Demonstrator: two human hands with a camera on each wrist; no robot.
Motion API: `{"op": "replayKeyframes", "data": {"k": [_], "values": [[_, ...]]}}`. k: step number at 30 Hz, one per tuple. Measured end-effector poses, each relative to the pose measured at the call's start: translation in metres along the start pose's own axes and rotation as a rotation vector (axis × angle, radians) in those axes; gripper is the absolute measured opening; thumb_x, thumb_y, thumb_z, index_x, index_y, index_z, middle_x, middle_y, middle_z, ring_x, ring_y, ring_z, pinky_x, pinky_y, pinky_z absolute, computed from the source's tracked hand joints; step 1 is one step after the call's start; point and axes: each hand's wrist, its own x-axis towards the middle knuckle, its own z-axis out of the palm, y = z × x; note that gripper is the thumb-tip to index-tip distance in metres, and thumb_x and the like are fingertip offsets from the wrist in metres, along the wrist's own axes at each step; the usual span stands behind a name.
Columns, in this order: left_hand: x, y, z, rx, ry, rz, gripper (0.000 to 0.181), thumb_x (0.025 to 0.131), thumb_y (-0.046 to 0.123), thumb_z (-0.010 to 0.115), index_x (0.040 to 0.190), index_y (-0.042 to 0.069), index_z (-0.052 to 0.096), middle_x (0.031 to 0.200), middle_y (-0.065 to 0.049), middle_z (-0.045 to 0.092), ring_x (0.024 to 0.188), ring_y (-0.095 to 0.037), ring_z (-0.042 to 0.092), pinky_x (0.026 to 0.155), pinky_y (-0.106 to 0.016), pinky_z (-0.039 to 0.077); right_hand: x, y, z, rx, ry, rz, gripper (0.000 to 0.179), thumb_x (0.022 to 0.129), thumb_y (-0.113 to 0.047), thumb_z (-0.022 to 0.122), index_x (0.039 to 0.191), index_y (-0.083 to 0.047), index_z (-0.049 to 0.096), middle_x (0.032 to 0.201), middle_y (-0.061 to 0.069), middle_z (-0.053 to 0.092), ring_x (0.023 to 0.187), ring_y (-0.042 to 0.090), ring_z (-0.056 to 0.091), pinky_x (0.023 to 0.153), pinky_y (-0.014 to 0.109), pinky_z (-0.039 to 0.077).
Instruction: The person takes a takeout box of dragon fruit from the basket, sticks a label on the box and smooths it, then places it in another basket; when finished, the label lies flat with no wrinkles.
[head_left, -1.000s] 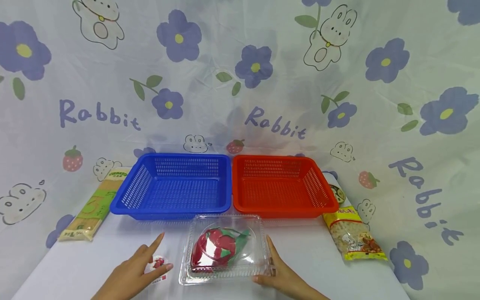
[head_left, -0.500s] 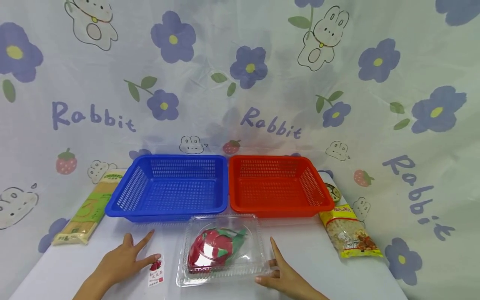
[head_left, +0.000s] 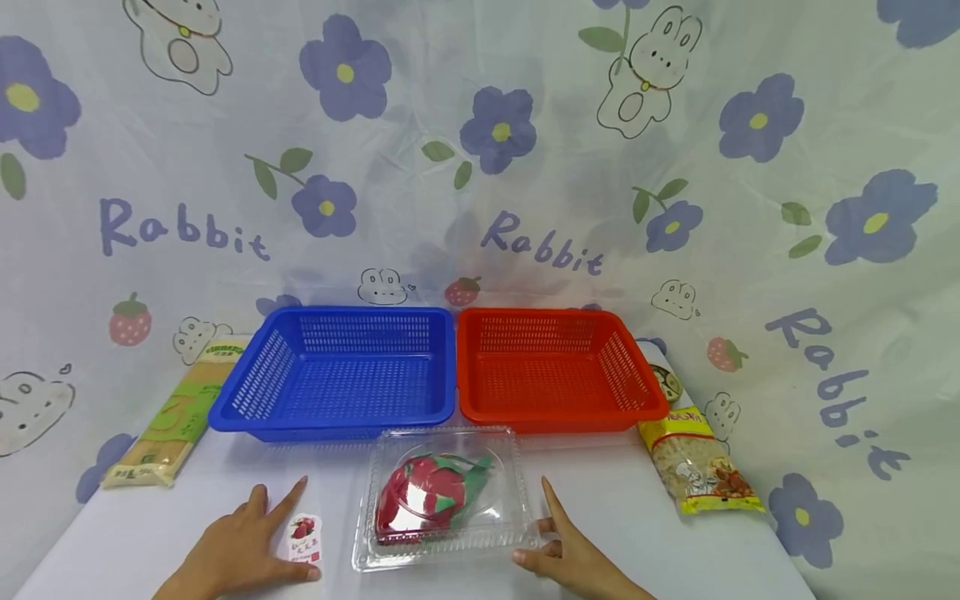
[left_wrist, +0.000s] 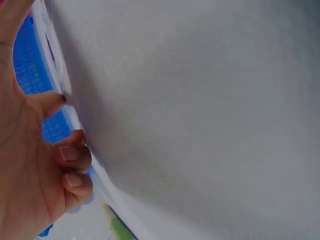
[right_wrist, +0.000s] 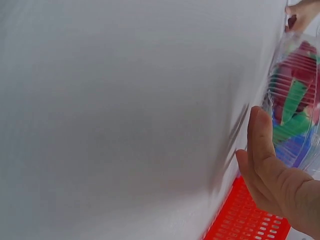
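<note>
Two loose hands, apart: your left hand (head_left: 232, 546) by the card (head_left: 303, 542), nearer the tabletop's (head_left: 600, 475) left edge; right hand (head_left: 566, 554) beside the clear box (head_left: 498, 517). Only the left wrist view shows small left fingers (left_wrist: 75, 182) curled.

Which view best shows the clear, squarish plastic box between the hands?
The head view: the clear plastic box sits fully in frame. The right wrist view shows only part, cut off at the edge; the left wrist view shows none clearly.

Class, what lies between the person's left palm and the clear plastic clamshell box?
In the head view, a small white label with red printing lies between the left hand and the box.
</note>
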Motion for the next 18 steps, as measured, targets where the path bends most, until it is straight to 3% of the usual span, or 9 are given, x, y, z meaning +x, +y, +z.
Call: {"op": "replayKeyframes", "data": {"k": [5,10,14,18], "values": [[0.0046,-0.003,0.0008,-0.07,-0.054,-0.027,0.116,0.062,0.085,0.066,0.151,0.017,0.041,0.105,-0.018,0.046,0.074,-0.024,0.051,0.064,-0.05,0.054,-0.0001,0.0007,0.0005,-0.001,0.0,0.004,0.109,0.089,-0.05,0.07,0.16,-0.019,-0.007,0.136,0.03,0.043,0.095,0.023,0.057,0.085,0.055,0.055],[0.0058,-0.0014,-0.0016,-0.171,-0.098,-0.016,0.094,0.073,0.074,0.067,0.15,0.024,0.044,0.095,-0.01,0.047,0.068,-0.019,0.048,0.063,-0.047,0.052,-0.0015,0.0013,0.0011,-0.001,-0.008,-0.024,0.108,0.089,-0.048,0.07,0.16,-0.016,-0.006,0.133,0.027,0.045,0.094,0.022,0.057,0.085,0.051,0.055],[0.0021,-0.002,-0.0015,-0.247,-0.068,0.093,0.08,0.086,0.062,0.063,0.151,0.022,0.041,0.085,0.001,0.051,0.071,-0.012,0.049,0.069,-0.049,0.053,-0.0029,0.002,0.0003,0.005,-0.015,-0.043,0.109,0.089,-0.048,0.07,0.16,-0.015,-0.006,0.131,0.024,0.046,0.095,0.023,0.057,0.085,0.05,0.055],[-0.0009,-0.0028,0.0003,-0.341,-0.064,0.231,0.077,0.095,0.046,0.061,0.156,0.012,0.027,0.083,0.006,0.058,0.078,-0.005,0.052,0.075,-0.047,0.054,-0.0038,0.0029,-0.0002,0.022,-0.022,-0.049,0.109,0.09,-0.047,0.07,0.16,-0.013,-0.006,0.131,0.024,0.046,0.096,0.023,0.058,0.085,0.05,0.055]]}}
